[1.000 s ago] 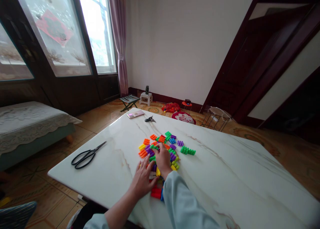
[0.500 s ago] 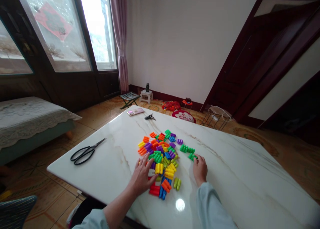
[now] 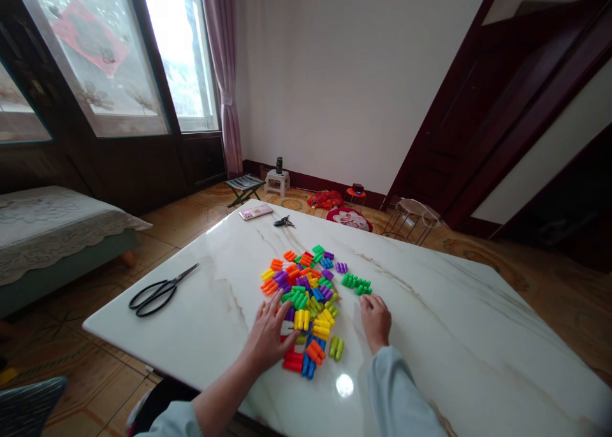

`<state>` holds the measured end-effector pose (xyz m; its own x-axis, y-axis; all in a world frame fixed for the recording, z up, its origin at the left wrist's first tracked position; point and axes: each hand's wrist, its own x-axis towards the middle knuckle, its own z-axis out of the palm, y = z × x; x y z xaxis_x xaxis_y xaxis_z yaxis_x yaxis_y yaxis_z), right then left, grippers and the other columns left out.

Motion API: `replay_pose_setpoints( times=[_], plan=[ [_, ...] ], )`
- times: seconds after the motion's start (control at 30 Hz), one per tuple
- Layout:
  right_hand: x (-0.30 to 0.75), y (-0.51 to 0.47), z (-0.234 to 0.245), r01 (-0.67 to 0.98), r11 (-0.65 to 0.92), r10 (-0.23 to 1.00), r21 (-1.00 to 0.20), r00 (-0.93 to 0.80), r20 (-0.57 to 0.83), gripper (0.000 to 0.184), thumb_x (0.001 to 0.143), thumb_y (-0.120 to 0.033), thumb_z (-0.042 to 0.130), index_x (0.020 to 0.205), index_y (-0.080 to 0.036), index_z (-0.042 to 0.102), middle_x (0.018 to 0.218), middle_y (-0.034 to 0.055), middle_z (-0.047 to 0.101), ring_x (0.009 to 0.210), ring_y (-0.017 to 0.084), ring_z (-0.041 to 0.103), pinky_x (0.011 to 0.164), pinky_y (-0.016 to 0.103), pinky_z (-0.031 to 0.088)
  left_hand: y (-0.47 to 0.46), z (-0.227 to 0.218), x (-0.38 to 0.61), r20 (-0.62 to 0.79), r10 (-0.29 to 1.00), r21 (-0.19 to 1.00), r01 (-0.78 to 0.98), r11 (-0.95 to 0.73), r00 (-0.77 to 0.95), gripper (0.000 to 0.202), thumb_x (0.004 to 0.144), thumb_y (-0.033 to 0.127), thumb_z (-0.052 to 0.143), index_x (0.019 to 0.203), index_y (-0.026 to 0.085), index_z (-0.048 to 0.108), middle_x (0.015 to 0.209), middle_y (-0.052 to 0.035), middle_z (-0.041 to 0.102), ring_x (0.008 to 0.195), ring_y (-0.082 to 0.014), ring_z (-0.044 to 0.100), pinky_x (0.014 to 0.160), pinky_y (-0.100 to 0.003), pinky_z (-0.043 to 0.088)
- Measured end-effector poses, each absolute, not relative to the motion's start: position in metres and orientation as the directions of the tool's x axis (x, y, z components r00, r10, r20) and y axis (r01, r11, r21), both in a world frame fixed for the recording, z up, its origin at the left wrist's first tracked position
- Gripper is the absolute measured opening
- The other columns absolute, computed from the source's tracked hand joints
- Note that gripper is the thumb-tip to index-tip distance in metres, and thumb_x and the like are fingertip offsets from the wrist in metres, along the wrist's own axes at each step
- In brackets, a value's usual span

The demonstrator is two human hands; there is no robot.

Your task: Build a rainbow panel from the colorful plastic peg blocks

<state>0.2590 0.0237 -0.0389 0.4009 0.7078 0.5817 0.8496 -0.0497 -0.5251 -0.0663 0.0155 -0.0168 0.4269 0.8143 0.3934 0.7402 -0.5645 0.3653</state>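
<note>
Colourful plastic building blocks, each a short row of joined rounded pegs, lie heaped on the white marbled table [image 3: 201, 335]. My left hand [image 3: 270, 335] rests open at the near left of the heap, its fingers spread over a green block [image 3: 297, 297] and beside a yellow block [image 3: 301, 320]. To the right of the heap lies a row of green blocks [image 3: 356, 283]. Just below that row's near end is my right hand [image 3: 377, 319], fingers curled together, with nothing visible in them. An olive-green block [image 3: 336, 348] lies apart between my hands.
Black-handled scissors [image 3: 162, 290] lie on the left of the table. A phone [image 3: 255, 212] and dark pliers-like cutters [image 3: 284, 222] lie near the far edge. Beyond stand a folding stool [image 3: 245, 185] and a white stool [image 3: 276, 183]. A cloth-covered bed [image 3: 67, 220] is at left.
The nearest green block has moved up against the end of the green row, closing the gap. My right hand has drawn slightly away from it. My left hand stays over the heap.
</note>
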Motion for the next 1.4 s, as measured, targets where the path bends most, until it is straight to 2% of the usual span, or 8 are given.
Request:
replay_pose_setpoints(
  times=[0.2,0.43,0.57,0.67,0.93,1.13,1.3,1.4],
  plan=[
    [0.258,0.027,-0.039,0.868,0.024,0.757,-0.495,0.308,0.577,0.031,0.086,-0.034,0.048,0.09,-0.015,0.072,0.095,0.0117,0.071,0.088,0.021,0.063,0.084,0.033,0.047,0.016,-0.017,-0.067,0.41,0.81,0.371,0.734,-0.569,0.42,0.055,0.082,0.042,0.054,0.133,0.023,0.045,0.149,-0.0129,0.033,0.137,-0.0315,0.031,0.11,-0.053,0.027],
    [0.259,0.027,-0.039,0.907,0.032,0.78,-0.419,0.24,0.578,0.028,0.085,-0.032,0.049,0.091,-0.017,0.071,0.097,0.0102,0.071,0.088,0.021,0.062,0.085,0.034,0.046,0.017,-0.018,-0.067,0.403,0.812,0.378,0.73,-0.569,0.423,0.056,0.082,0.043,0.055,0.133,0.023,0.044,0.149,-0.0133,0.034,0.137,-0.0315,0.03,0.111,-0.053,0.026],
    [0.261,0.025,-0.04,0.888,-0.049,0.717,-0.457,0.35,0.603,0.031,0.086,-0.032,0.045,0.082,-0.014,0.07,0.09,0.013,0.069,0.085,0.022,0.06,0.082,0.033,0.045,0.016,-0.018,-0.067,0.386,0.817,0.37,0.74,-0.562,0.428,0.056,0.083,0.044,0.053,0.134,0.022,0.043,0.15,-0.0142,0.032,0.138,-0.0312,0.029,0.111,-0.054,0.026],
    [0.262,0.025,-0.041,0.879,-0.098,0.69,-0.466,0.397,0.605,0.033,0.085,-0.032,0.044,0.085,-0.012,0.069,0.092,0.0151,0.068,0.088,0.024,0.058,0.083,0.036,0.044,0.016,-0.018,-0.067,0.381,0.818,0.367,0.742,-0.561,0.43,0.056,0.083,0.044,0.053,0.134,0.022,0.043,0.15,-0.0139,0.031,0.139,-0.0309,0.028,0.111,-0.053,0.025],
    [0.26,0.026,-0.041,0.871,-0.116,0.709,-0.478,0.409,0.574,0.034,0.084,-0.035,0.044,0.09,-0.013,0.07,0.096,0.0134,0.069,0.09,0.024,0.058,0.083,0.035,0.042,0.016,-0.018,-0.067,0.382,0.818,0.369,0.741,-0.562,0.43,0.056,0.084,0.044,0.052,0.134,0.022,0.043,0.15,-0.0136,0.03,0.139,-0.0305,0.028,0.111,-0.053,0.025],
    [0.258,0.024,-0.038,0.885,-0.099,0.741,-0.455,0.371,0.56,0.035,0.084,-0.036,0.046,0.09,-0.013,0.07,0.096,0.0134,0.069,0.088,0.024,0.058,0.083,0.034,0.043,0.016,-0.019,-0.067,0.399,0.811,0.37,0.735,-0.569,0.427,0.056,0.083,0.042,0.054,0.134,0.022,0.044,0.149,-0.0135,0.033,0.138,-0.0314,0.029,0.111,-0.054,0.026],
    [0.255,0.02,-0.034,0.86,-0.072,0.753,-0.505,0.379,0.538,0.034,0.083,-0.036,0.043,0.084,-0.013,0.069,0.087,0.0125,0.068,0.083,0.023,0.059,0.08,0.034,0.045,0.015,-0.016,-0.066,0.395,0.817,0.376,0.737,-0.561,0.42,0.056,0.082,0.044,0.055,0.133,0.021,0.044,0.148,-0.0139,0.034,0.137,-0.0315,0.03,0.11,-0.054,0.026],
    [0.238,0.02,-0.022,0.821,-0.022,0.774,-0.57,0.375,0.51,0.034,0.083,-0.036,0.043,0.087,-0.014,0.068,0.087,0.0114,0.067,0.075,0.02,0.059,0.073,0.032,0.046,0.015,-0.015,-0.066,0.388,0.822,0.378,0.741,-0.554,0.417,0.057,0.082,0.043,0.056,0.133,0.022,0.044,0.148,-0.0146,0.034,0.137,-0.0315,0.03,0.11,-0.054,0.026]
  ],
)
